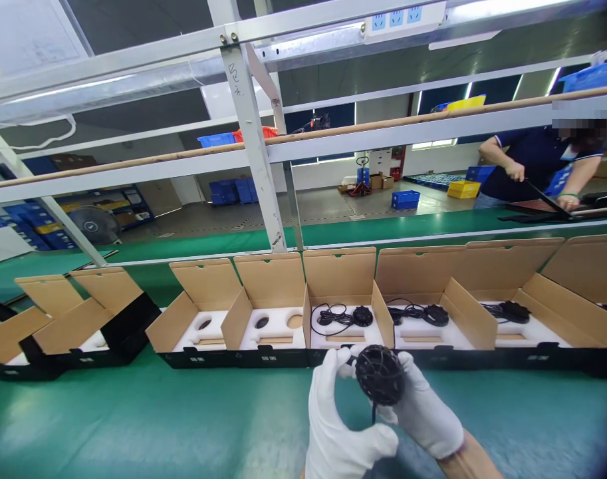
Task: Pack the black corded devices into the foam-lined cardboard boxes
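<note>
Green matting [133,426] covers my bench, with a row of open cartons along its far edge. My left hand [333,412] and right hand [423,412], both in white gloves, are closed around a black round meshed part [379,374], held above the mat near the middle carton [340,313]. That carton already holds a part; the two cartons [233,319] to its left show bare foam. Judged step: loading. Placement calls for lowering the part squarely into a foam recess

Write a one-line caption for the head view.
Gloved left hand and right hand hold a black round part before open boxes.
</note>
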`<state>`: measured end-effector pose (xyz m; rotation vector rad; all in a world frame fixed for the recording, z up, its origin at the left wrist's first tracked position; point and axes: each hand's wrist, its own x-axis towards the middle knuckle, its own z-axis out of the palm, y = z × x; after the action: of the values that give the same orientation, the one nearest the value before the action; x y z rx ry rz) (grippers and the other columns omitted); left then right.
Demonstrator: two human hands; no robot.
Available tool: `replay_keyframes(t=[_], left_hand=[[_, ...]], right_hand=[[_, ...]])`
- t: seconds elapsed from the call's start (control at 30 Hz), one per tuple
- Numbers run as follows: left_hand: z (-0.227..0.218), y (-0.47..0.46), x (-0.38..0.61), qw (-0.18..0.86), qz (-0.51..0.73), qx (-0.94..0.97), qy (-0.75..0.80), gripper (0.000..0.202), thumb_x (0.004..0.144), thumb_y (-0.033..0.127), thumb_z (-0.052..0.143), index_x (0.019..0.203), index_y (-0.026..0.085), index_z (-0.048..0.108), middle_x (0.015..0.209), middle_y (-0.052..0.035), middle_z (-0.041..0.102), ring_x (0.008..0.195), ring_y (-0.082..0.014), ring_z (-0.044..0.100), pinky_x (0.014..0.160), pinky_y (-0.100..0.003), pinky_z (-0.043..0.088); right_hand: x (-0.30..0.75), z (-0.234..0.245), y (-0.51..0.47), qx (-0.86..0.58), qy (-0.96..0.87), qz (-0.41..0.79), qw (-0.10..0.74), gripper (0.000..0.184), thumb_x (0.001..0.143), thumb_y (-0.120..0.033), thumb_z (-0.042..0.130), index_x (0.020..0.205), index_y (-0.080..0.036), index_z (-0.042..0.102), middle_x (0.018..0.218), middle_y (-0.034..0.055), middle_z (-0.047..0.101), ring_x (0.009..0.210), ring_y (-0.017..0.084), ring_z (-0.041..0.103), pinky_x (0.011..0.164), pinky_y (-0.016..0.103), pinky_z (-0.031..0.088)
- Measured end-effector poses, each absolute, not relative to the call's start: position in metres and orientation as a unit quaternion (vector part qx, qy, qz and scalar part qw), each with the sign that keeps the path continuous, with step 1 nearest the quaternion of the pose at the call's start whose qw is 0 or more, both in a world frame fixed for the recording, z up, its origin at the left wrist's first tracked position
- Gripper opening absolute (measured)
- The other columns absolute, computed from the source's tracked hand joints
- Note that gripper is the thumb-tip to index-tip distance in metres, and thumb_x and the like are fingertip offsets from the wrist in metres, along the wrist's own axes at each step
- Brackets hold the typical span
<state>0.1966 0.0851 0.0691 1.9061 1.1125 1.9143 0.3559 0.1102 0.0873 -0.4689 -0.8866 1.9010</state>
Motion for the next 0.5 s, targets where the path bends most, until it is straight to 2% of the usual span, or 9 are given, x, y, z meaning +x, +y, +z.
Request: replay_keyframes(t=[0.03,0.1,0.17,0.27,0.33,0.4,0.5], left_hand=[[0.072,0.086,0.196,0.097,0.635,0.659,0.391,0.100,0.071,0.072,0.078,0.152,0.030,0.037,0.131,-0.0094,0.064,0.105,-0.0263,0.068,0.093,-0.039,0.058],[0.077,0.086,0.193,0.110,0.617,0.663,0.409,0.087,0.069,0.058,0.084,0.145,0.031,0.049,0.125,-0.0089,0.067,0.107,-0.0293,0.067,0.094,-0.042,0.057],[0.083,0.083,0.187,0.223,0.635,0.613,0.414,0.072,0.069,0.053,0.086,0.133,0.030,0.061,0.121,-0.0085,0.069,0.111,-0.0306,0.067,0.098,-0.042,0.056],[0.094,0.075,0.174,0.491,0.659,0.438,0.364,0.065,0.078,0.066,0.073,0.126,0.023,0.066,0.125,-0.0125,0.069,0.116,-0.0326,0.066,0.104,-0.045,0.054],[0.104,0.072,0.163,0.635,0.639,0.311,0.303,0.066,0.087,0.074,0.056,0.124,0.021,0.069,0.123,-0.0128,0.071,0.118,-0.0323,0.066,0.108,-0.048,0.052],[0.114,0.071,0.155,0.702,0.627,0.226,0.250,0.071,0.090,0.079,0.043,0.119,0.022,0.073,0.120,-0.0100,0.073,0.119,-0.0307,0.066,0.110,-0.048,0.052],[0.127,0.069,0.146,0.690,0.638,0.245,0.239,0.072,0.089,0.080,0.042,0.122,0.024,0.073,0.125,-0.0078,0.072,0.128,-0.0305,0.061,0.110,-0.047,0.052]], right_hand=[[0.355,0.093,0.107,-0.209,-0.395,0.757,0.477,0.059,0.091,-0.073,0.058,0.121,-0.025,0.072,0.115,0.0084,0.074,0.096,0.021,0.069,0.089,0.035,0.057],[0.352,0.106,0.101,-0.261,-0.491,0.687,0.468,0.051,0.095,-0.063,0.060,0.129,-0.025,0.069,0.132,0.0088,0.067,0.122,0.025,0.060,0.112,0.040,0.045],[0.350,0.114,0.096,-0.310,-0.578,0.614,0.439,0.051,0.095,-0.057,0.062,0.136,-0.026,0.064,0.142,0.0096,0.061,0.134,0.029,0.052,0.120,0.046,0.036],[0.342,0.116,0.096,-0.362,-0.667,0.516,0.398,0.069,0.084,-0.052,0.074,0.146,-0.027,0.056,0.143,0.0123,0.060,0.129,0.036,0.056,0.113,0.054,0.044],[0.332,0.116,0.101,-0.389,-0.747,0.384,0.379,0.085,0.074,-0.042,0.082,0.152,-0.030,0.049,0.145,0.0114,0.059,0.125,0.038,0.058,0.109,0.056,0.047],[0.320,0.125,0.109,-0.381,-0.823,0.210,0.364,0.088,0.074,-0.036,0.082,0.154,-0.032,0.046,0.143,0.0116,0.059,0.123,0.039,0.059,0.104,0.056,0.049],[0.299,0.156,0.118,-0.297,-0.906,0.024,0.299,0.075,0.084,-0.037,0.075,0.152,-0.026,0.047,0.138,0.0150,0.062,0.113,0.038,0.064,0.088,0.050,0.054]])
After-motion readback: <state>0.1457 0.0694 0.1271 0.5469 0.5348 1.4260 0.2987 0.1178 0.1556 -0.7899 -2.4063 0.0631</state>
